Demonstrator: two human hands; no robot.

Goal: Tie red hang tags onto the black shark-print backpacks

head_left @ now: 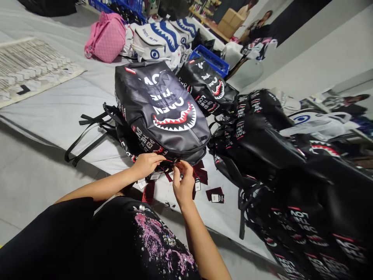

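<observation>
A black backpack with a printed shark mouth and white lettering lies on the white-covered table. At its near edge, my left hand is closed, thumb and fingers pinched on a thin red-and-black cord or strap. Just to the right, my right hand pinches a small dark piece at the backpack's edge; its exact shape is too small to tell. Dark red tags with white labels lie beneath and beside the hands. Black straps spread out at the backpack's left.
More black backpacks are piled on the right. A pink bag, white-and-blue bags and a blue crate stand behind. Strings with white tags lie at the left. People are in the background.
</observation>
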